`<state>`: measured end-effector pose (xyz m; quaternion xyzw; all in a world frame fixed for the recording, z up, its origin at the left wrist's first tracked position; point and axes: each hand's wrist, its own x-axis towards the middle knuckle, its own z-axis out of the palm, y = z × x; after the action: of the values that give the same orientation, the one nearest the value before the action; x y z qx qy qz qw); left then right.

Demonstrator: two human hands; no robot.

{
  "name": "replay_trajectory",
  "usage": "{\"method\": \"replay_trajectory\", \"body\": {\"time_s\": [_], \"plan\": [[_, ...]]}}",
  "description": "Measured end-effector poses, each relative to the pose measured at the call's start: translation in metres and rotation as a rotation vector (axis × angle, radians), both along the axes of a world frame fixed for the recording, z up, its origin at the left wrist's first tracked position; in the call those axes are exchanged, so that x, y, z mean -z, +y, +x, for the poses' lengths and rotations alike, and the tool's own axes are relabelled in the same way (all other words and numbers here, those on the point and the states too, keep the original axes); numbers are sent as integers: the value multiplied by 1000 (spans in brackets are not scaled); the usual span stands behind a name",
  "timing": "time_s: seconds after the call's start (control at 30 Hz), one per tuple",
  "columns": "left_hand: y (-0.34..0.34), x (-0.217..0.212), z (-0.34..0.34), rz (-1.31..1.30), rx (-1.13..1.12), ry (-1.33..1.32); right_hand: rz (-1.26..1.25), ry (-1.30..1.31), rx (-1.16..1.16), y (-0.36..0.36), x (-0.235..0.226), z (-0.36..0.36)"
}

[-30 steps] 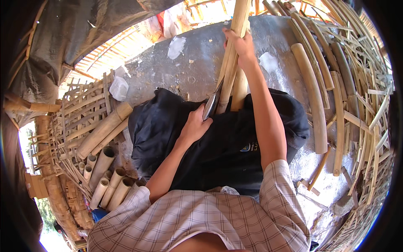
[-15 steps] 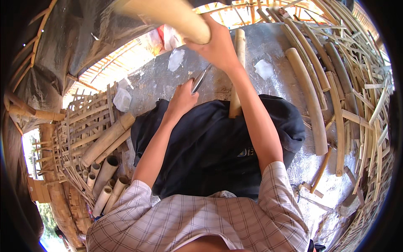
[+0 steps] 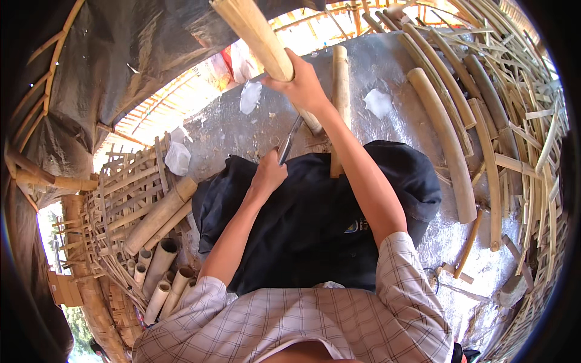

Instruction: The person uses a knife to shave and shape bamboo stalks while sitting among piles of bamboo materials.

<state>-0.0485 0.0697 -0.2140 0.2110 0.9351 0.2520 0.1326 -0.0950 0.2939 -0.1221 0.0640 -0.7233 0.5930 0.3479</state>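
My right hand (image 3: pixel 302 88) is wrapped round a thick, pale bamboo pole (image 3: pixel 257 39), which slants up and away to the top edge. In my left hand (image 3: pixel 269 172) is a knife (image 3: pixel 292 138), its blade pointing up and to the right. The blade tip lies close to a bamboo end (image 3: pixel 311 123) below my right hand; I cannot tell whether that end belongs to the held pole. Just right of it, another bamboo pole (image 3: pixel 341 91) lies lengthwise, its near end on the dark cloth (image 3: pixel 296 224) over my lap.
Long split bamboo pieces (image 3: pixel 445 139) and a heap of strips (image 3: pixel 538 163) fill the right side. A hammer-like tool (image 3: pixel 469 245) lies at lower right. On the left are cut bamboo tubes (image 3: pixel 162 260) and a woven bamboo lattice (image 3: pixel 127 181). A dark sheet (image 3: pixel 151 54) hangs upper left.
My right hand has come down and slightly left, and the bamboo pole now stands at a steeper slant. My left hand with the knife has moved a little nearer to me.
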Motion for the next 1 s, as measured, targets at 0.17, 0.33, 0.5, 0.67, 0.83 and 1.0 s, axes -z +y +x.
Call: {"method": "replay_trajectory", "body": {"time_s": [0.17,0.33,0.5,0.67,0.83,1.0], "plan": [[-1,-43,-7,-166,35,21,-4,21,8,1,-9,3],[2,-75,3,-132,-14,48,49,82,31,-4,-45,26],[-13,12,-29,-100,-13,48,225,-71,98,1,-20,10],[22,-36,-34,-120,-156,-213,498,-223,145,51,16,3],[-19,3,-44,-181,-42,61,555,-898,232,51,41,25],[-13,27,-33,-116,49,336,488,-1292,461,25,154,59]]}}
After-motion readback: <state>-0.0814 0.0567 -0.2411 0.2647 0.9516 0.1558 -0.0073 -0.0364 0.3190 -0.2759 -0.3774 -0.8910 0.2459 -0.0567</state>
